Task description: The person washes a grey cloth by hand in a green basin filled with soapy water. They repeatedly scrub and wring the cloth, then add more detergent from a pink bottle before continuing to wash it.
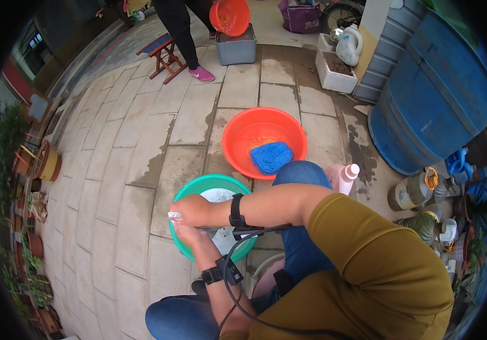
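Over the left side of a green plastic basin (242, 182), my right hand (194, 209) is closed, its back turned up. A small bit of white material (174, 215), apparently cloth, sticks out at its fingers. My left hand (187, 234) is pressed against it from below, fingers closed and mostly hidden. White suds (218, 195) float on the water in the basin. Just beyond, a red plastic basin (235, 127) holds water and a folded blue cloth (271, 157). A pink plastic bottle (345, 176) with a pale cap stands beside my right knee.
Paving slabs (129, 212) have wet patches. Ahead stand a folding stool (165, 55), a person's legs (184, 38) and a grey tub (236, 51) with a tilted red basin (230, 18). A blue barrel (430, 93) and several bottles (411, 193) line the right; potted plants (35, 244) the left.
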A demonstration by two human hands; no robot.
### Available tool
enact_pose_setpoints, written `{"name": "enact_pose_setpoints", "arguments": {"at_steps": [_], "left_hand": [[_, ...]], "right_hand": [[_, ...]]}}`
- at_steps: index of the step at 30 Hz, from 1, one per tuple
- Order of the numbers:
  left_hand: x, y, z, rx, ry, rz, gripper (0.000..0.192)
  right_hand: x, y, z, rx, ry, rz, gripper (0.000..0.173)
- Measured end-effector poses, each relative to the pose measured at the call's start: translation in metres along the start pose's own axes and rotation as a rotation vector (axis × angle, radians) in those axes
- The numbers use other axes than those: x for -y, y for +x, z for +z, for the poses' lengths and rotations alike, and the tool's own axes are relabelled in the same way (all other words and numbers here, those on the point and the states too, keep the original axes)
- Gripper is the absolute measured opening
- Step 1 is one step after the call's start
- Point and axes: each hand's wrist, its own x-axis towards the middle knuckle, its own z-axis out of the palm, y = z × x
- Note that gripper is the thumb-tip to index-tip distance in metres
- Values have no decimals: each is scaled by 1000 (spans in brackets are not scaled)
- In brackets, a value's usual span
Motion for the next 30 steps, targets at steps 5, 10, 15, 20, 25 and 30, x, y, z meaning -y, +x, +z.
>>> {"name": "enact_pose_setpoints", "arguments": {"at_steps": [5, 10, 15, 20, 25, 30], "left_hand": [[-5, -11, 10, -104, 104, 46, 26], [-9, -7, 8, -33, 165, 68, 31], [-1, -3, 3, -111, 115, 26, 31], [0, -7, -15, 103, -92, 0, 38], [-4, -9, 0, -68, 149, -83, 38], [-8, -12, 11, -110, 150, -14, 35]], "right_hand": [[-3, -1, 3, 17, -73, 51, 23], [-5, -2, 10, -5, 30, 2, 23], [-6, 2, 3, -72, 109, 173, 26], [8, -10, 9, 77, 29, -104, 28], [1, -4, 4, -36, -10, -36, 28], [3, -4, 5, -19, -46, 54, 26]]}}
